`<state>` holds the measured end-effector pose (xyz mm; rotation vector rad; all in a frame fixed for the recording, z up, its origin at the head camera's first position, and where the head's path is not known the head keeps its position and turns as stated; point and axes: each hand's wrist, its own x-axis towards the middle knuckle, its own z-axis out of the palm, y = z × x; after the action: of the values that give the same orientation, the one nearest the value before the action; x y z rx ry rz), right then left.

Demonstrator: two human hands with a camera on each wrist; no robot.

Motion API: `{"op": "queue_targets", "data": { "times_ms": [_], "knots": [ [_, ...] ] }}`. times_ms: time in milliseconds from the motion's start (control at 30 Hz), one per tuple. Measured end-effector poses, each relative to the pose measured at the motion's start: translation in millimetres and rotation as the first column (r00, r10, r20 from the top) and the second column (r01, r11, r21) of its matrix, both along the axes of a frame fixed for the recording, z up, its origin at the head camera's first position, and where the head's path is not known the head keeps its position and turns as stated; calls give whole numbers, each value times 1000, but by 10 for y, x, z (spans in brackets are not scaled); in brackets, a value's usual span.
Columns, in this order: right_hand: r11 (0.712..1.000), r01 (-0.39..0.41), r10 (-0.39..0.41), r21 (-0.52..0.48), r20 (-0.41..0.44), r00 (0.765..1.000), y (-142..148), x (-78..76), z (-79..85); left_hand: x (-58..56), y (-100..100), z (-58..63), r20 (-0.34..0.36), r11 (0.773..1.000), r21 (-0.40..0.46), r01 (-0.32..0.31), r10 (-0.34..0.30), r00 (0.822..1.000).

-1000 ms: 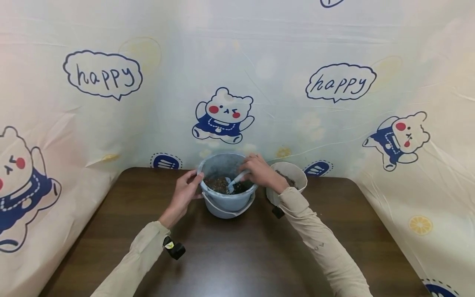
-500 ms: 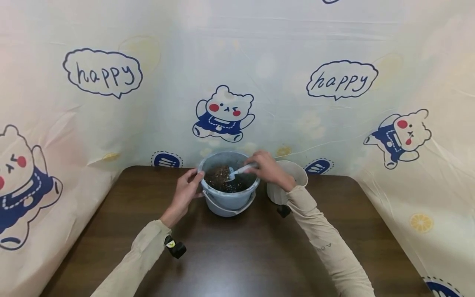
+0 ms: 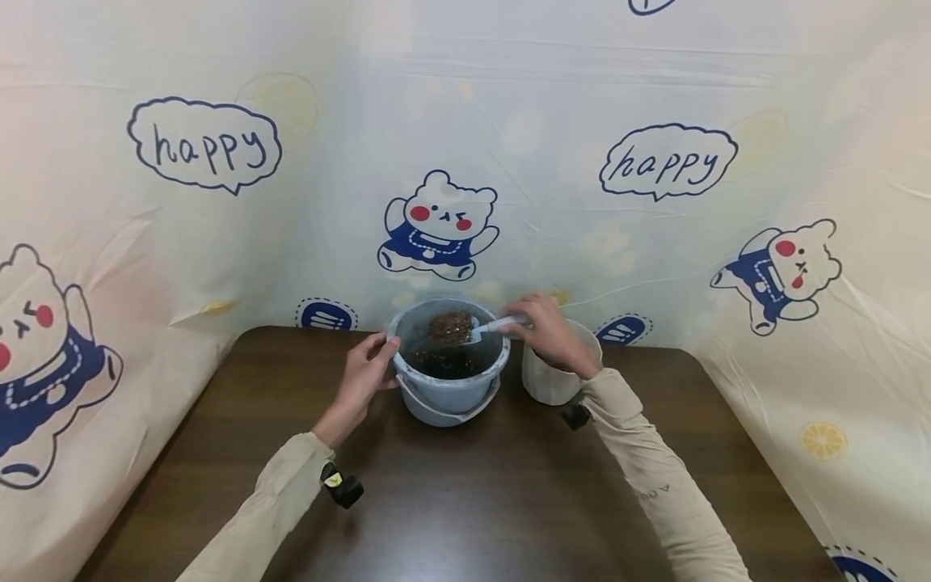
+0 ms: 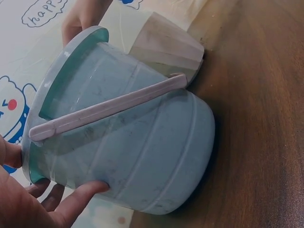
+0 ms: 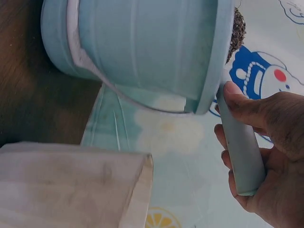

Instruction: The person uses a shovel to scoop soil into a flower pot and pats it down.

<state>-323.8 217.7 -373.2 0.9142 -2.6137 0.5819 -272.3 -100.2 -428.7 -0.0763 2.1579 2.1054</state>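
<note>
A light blue bucket with dark soil inside stands on the table, its pale handle hanging down in front. My left hand grips the bucket's rim at the left, thumb over the edge and other fingers against the outer wall. In my right hand is the handle of a small light blue trowel. Its blade carries a heap of brown soil level with the bucket's mouth. The right wrist view shows my fingers curled round the trowel's grip, while the bucket hides the blade.
A whitish pot stands just right of the bucket, partly under my right hand and wrist. The dark wooden table extends toward me. A printed cloth hangs behind the table's back edge.
My right hand has moved right, lifting the trowel out of the soil in the bucket with a heap on its blade. The left hand stays on the rim.
</note>
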Motion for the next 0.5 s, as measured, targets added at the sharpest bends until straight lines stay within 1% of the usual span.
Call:
{"op": "queue_targets", "data": {
  "times_ms": [67, 133, 233, 300, 400, 500],
  "knots": [
    [1000, -21, 21, -12, -2, 1000, 65, 0, 13, -5, -9, -4, -3, 1000, -3, 3, -4, 1000],
    [999, -23, 24, -28, 7, 1000, 136, -4, 31, -11, -16, 1, -13, 1000, -7, 11, -11, 1000],
    [999, 9, -6, -50, 62, 998, 243, -6, 57, -16, -20, 16, -25, 1000, -16, 22, -23, 999],
    [998, 30, -26, -46, 89, 996, 308, -4, 72, -15, -26, 22, -23, 999, -21, 25, -26, 999],
    [997, 65, -62, -27, 120, 991, 395, 25, 100, 0, -42, 27, 5, 1000, 6, 31, -31, 1000],
    [997, 76, -73, -26, 107, 992, 475, 47, 122, 12, -69, 35, 41, 998, 44, 46, -47, 998]
  ]
}}
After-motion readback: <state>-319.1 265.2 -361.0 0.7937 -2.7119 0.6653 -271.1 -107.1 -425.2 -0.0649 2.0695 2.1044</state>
